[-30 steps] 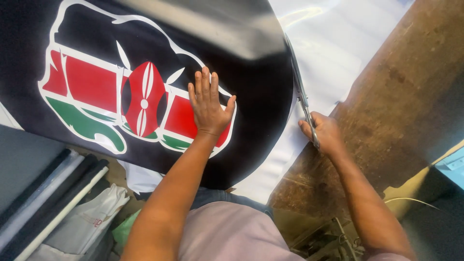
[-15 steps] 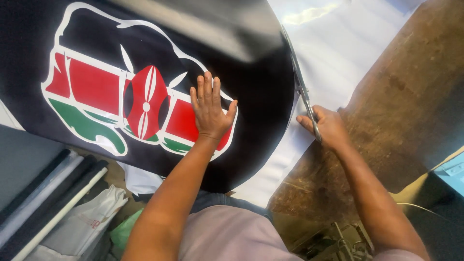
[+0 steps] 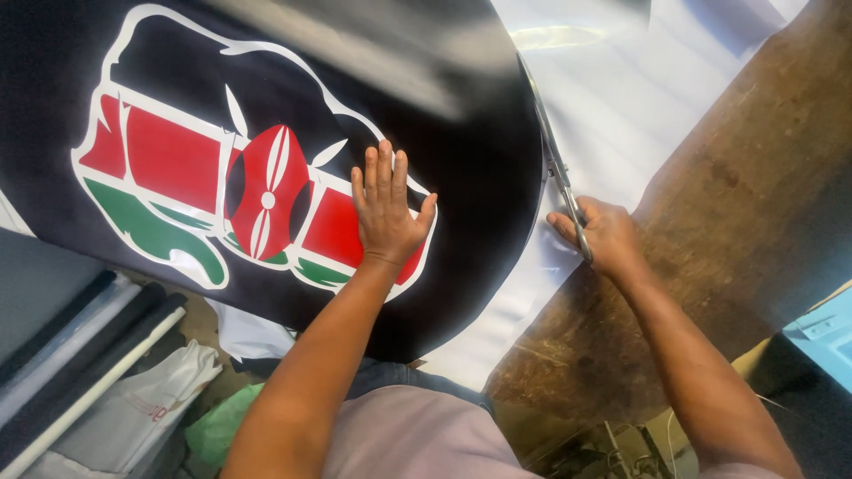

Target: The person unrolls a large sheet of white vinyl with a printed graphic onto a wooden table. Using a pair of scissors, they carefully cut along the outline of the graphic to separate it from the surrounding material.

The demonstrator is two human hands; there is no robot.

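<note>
A large round black sheet [image 3: 461, 266] carries a red, green and white emblem [image 3: 186, 177] with a shield in its middle. My left hand [image 3: 386, 213] lies flat on it, fingers together, pressing the emblem's right end. My right hand [image 3: 603, 235] grips metal scissors [image 3: 555, 164], their blades pointing away from me along the black sheet's right edge, over white backing film [image 3: 621, 115].
The work lies on a worn brown table [image 3: 737, 222]. Rolls of dark and pale material [image 3: 80, 346] lean at lower left, beside a white plastic bag [image 3: 151, 408] and a green bag [image 3: 217, 426]. A light-blue object [image 3: 830, 333] sits at the right edge.
My right hand and the scissors have shifted slightly along the black sheet's edge. My left hand stays pressed on the emblem.
</note>
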